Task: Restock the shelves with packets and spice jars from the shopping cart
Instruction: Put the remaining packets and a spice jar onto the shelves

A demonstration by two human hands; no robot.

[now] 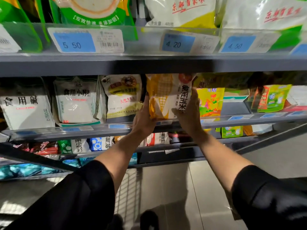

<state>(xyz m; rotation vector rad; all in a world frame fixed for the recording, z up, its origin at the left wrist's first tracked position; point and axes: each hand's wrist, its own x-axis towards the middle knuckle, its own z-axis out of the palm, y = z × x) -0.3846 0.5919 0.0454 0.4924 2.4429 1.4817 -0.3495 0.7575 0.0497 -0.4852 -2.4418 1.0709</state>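
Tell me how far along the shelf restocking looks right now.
Mid-job. The middle shelf already carries standing packets, such as the white baking-soda packet, though who put them there can't be told. In hand: the left hand and right hand grip the yellow corn-starch packet, setting it upright into a gap on that shelf. Left: releasing it. The cart isn't clearly visible, so remaining stock is unknown.

Grey shelf [116, 128] is packed with upright white packets [75, 100], a yellow corn packet [166, 97] among them, bright yellow bags [210, 102] just beside. Upper shelf [149, 63] is loaded with what's probably flour bags [181, 10].
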